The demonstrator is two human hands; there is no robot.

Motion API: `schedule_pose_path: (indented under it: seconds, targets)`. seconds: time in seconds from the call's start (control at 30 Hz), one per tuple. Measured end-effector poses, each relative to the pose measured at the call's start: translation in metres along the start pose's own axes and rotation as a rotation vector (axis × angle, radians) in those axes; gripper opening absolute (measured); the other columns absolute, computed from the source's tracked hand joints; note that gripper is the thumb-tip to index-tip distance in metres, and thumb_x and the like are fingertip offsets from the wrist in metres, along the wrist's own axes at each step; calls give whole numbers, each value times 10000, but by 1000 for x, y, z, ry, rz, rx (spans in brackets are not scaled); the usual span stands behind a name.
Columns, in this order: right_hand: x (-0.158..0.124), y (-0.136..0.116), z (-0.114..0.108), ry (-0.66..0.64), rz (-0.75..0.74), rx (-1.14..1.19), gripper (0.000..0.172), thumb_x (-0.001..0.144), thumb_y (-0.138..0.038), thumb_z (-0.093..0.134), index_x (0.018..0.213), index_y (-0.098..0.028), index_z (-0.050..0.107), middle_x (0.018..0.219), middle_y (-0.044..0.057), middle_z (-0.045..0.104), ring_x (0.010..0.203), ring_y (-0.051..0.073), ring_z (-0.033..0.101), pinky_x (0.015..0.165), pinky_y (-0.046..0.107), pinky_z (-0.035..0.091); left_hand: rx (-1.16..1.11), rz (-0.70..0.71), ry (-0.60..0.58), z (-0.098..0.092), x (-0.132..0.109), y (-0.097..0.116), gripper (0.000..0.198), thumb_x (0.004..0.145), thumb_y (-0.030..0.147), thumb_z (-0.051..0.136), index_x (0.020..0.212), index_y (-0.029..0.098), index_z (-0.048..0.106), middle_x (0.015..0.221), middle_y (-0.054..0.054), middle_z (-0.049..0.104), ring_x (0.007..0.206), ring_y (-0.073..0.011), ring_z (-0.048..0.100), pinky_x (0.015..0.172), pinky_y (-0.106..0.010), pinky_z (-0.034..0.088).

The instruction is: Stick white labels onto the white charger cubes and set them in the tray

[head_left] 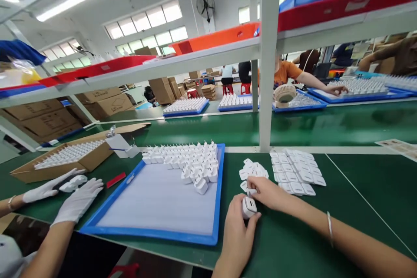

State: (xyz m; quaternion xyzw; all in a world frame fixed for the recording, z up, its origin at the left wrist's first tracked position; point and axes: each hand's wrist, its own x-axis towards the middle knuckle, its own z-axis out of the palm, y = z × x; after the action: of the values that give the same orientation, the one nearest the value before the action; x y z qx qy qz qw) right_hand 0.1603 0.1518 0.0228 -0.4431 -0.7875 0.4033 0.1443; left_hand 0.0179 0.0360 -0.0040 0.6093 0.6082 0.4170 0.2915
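- White plastic charger [249,207]: in the left hand [237,226], at the near side of the green counter [293,239], right of the blue tray [214,226]; its slotted end shows.
- Left grip: fingers and thumb wrapped around the charger's sides.
- Right hand [267,191]: just beyond the charger, thumb and finger pinching a thin white piece [251,192]; whether that piece touches the charger, I cannot tell.
- Loose white covers [253,167]: heaped just past the right hand.
- Overlapping rows of white covers [295,170]: right of that heap.
- Blue tray: white chargers [198,160] crowd its far right part, pins upward on most.
- Red strip [116,180]: beside the tray's left edge.
- Co-worker's gloved hands [76,202]: at left, by white pieces [73,183] and a cardboard box [93,163].
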Motion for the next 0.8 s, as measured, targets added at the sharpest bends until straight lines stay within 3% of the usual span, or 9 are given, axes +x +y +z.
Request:
schedule_pose_path:
  seconds: [0.07, 0.13, 0.23, 0.3, 0.4, 0.6, 0.8]
  targets:
    - [-15, 5, 3, 17, -35, 136, 118, 803, -96, 650, 877, -178, 608, 761, -14, 567, 718, 146, 505, 684, 293, 377, -43, -52, -28, -2, -1, 1, 300, 942, 311, 592, 1220, 201, 562, 1166, -118, 659, 1079, -286, 633, 967, -439, 494]
    - [-30, 11, 3, 16, -51, 299, 129, 834, -242, 654, 950, -186, 637, 763, -7, 573, 693, 153, 519, 664, 301, 383, -84, -88, -50, -3, -3, 1, 321, 955, 362, 579, 1231, 201, 556, 1179, -117, 659, 1076, -281, 630, 975, -433, 487]
    - [-47, 16, -1, 41, -24, 552, 424, 835, -570, 652, 1009, -184, 631, 742, 7, 571, 657, 170, 543, 651, 324, 420, -110, -148, -54, 0, -7, -1, 403, 944, 411, 600, 1286, 206, 542, 1245, -126, 637, 1126, -290, 607, 1010, -435, 464]
    - [-53, 17, -4, 82, 6, 698, 539, 782, -690, 676, 973, -191, 601, 752, 9, 563, 666, 168, 550, 666, 328, 435, -123, -172, -27, 4, -10, -3, 450, 941, 443, 604, 1324, 219, 532, 1301, -126, 609, 1180, -295, 581, 1040, -435, 443]
    - [-53, 17, -5, 115, 36, 873, 557, 717, -684, 774, 868, -197, 551, 782, 2, 544, 693, 141, 534, 686, 301, 431, -170, -161, -18, 7, -12, -2, 412, 966, 474, 561, 1295, 226, 549, 1254, -104, 607, 1145, -274, 573, 1032, -410, 436]
    - [-56, 18, 1, 67, 122, 1029, 538, 675, -603, 890, 801, -162, 610, 698, -27, 513, 601, 87, 419, 576, 250, 329, -352, -136, -177, -2, -15, 7, 330, 910, 375, 641, 1203, 231, 602, 1086, -41, 618, 950, -203, 546, 887, -312, 445]
    - [-71, 9, -7, -3, 23, 840, 495, 832, -653, 754, 881, -178, 623, 563, -50, 513, 484, 82, 413, 489, 236, 284, -442, -114, -195, -4, -21, 9, 377, 894, 412, 719, 1209, 231, 620, 1081, -34, 612, 934, -182, 524, 872, -282, 443]
